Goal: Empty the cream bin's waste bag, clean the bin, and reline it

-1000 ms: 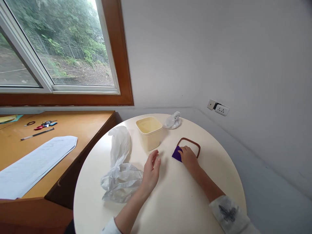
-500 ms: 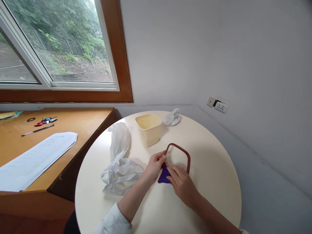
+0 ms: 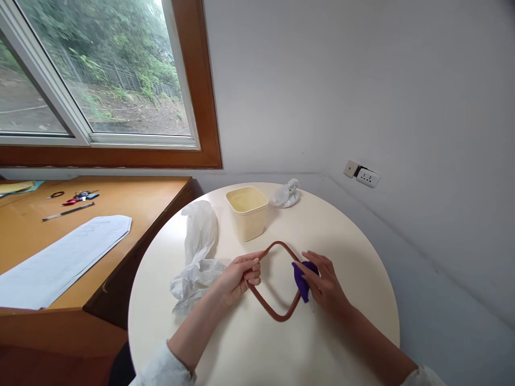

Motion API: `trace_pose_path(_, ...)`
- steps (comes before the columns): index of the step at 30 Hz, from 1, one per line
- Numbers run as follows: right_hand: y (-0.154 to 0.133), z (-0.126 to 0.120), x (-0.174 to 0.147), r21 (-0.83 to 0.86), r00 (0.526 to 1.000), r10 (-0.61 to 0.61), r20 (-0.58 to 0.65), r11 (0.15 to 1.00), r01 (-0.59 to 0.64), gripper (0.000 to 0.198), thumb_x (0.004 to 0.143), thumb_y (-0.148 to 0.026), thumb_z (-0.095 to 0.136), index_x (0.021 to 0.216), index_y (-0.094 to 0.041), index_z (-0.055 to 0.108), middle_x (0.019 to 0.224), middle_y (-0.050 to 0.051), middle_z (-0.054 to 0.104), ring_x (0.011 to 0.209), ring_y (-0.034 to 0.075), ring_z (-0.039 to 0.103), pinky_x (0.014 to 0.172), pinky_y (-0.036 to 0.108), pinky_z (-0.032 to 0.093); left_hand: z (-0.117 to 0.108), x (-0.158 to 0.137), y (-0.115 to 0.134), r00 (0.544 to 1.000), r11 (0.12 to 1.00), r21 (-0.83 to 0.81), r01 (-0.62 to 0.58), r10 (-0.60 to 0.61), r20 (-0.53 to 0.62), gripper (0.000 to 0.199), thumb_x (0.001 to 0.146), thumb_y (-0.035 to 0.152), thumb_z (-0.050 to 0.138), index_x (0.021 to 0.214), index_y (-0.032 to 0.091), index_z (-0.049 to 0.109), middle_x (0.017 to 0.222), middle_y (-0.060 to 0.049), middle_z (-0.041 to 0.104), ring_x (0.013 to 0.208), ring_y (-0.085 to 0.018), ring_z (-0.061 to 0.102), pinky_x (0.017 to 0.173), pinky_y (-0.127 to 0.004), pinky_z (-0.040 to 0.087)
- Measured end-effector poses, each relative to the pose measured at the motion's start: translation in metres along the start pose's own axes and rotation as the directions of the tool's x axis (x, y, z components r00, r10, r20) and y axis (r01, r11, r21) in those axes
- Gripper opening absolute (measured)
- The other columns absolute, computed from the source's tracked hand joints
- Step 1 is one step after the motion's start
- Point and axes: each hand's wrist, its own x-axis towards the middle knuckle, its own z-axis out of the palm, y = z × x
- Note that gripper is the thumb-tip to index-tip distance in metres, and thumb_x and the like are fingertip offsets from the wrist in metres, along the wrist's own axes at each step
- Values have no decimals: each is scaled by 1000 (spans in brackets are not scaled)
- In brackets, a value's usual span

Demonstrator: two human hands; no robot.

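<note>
A reddish-brown rounded-square ring (image 3: 272, 312), like a lid rim or frame, is held up over the table, turned cornerwise. My left hand (image 3: 238, 274) is closed around its left corner. At the opposite corner my right hand (image 3: 326, 284) pinches a purple cloth (image 3: 301, 283), which is folded over the ring's edge. The cloth's lower tip hangs free, and part of it is hidden behind my fingers. Whether clear material fills the ring's middle, I cannot tell.
Behind the ring stands a pale yellow tub (image 3: 248, 221) without a lid. A knotted plastic bag (image 3: 286, 194) sits to its right. A crumpled plastic bag (image 3: 199, 236) lies left, partly behind my left forearm. A wooden desk (image 3: 161, 195) with papers (image 3: 68, 262) adjoins the round table (image 3: 346, 343).
The ring has turned cornerwise and come nearer to me. My hands have moved apart, the right one carrying the purple cloth from the ring's near left side to its right corner.
</note>
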Motion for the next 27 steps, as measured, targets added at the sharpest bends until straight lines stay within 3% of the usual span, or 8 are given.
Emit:
trace_pose_path(4, 2, 17, 15, 103, 983, 176, -52, 980, -170, 37, 89, -18, 37, 123, -24, 51, 125, 9, 52, 122, 22, 43, 97, 41, 41, 1, 0, -9, 999, 999, 11, 31, -31, 25, 24, 73, 9, 61, 96, 6, 64, 53, 7, 30, 43, -1, 22, 43, -16, 22)
trace_pose_path(9, -15, 36, 48, 195, 936, 350, 34, 916, -350, 36, 91, -25, 33, 120, -21, 54, 116, 7, 61, 110, 20, 54, 95, 37, 43, 2, 6, -18, 996, 996, -6, 89, -89, 0, 18, 77, 15, 57, 91, 6, 64, 54, 4, 38, 40, -2, 27, 41, -16, 23)
trace_pose_path(14, -51, 54, 69, 267, 961, 263, 86, 923, -277, 36, 90, -20, 33, 115, -22, 58, 110, 7, 64, 110, 20, 54, 101, 45, 36, 8, 9, -21, 992, 985, -146, 88, -100, -79, 31, 85, 33, 47, 71, 9, 61, 61, -4, 56, 52, -10, 53, 52, -21, 42)
trace_pose_path(18, -82, 62, 68, 367, 952, 225, 207, 884, -289, 35, 88, -15, 36, 112, -20, 60, 114, 8, 62, 116, 20, 49, 104, 47, 32, 8, 9, -23, 961, 945, -325, 39, -125, -249, 31, 84, 39, 46, 75, 13, 60, 64, -6, 65, 61, -17, 63, 60, -26, 50)
trace_pose_path(22, -98, 52, 59, 500, 939, 148, 311, 815, -294, 35, 87, -15, 38, 115, -23, 58, 119, 6, 59, 122, 21, 43, 103, 47, 33, 4, 11, -22, 960, 944, -320, 75, -155, -234, 36, 83, 42, 46, 83, 9, 60, 74, -12, 68, 73, -23, 67, 64, -32, 53)
trace_pose_path(24, -99, 40, 54, 601, 932, 71, 355, 747, -286, 33, 88, -18, 40, 112, -24, 60, 117, 5, 61, 120, 21, 45, 103, 46, 33, 2, 14, -21, 959, 964, -260, 54, -123, -257, 27, 82, 32, 51, 89, 8, 60, 79, -13, 69, 76, -22, 67, 68, -31, 54)
trace_pose_path(27, -92, 20, 47, 712, 874, 101, 475, 540, -449, 30, 90, -29, 38, 103, -22, 65, 99, 4, 67, 101, 20, 59, 91, 39, 46, -1, 20, -24, 942, 986, -165, -30, -28, -335, 23, 75, 3, 53, 97, 5, 57, 85, -13, 69, 76, -17, 68, 74, -25, 54)
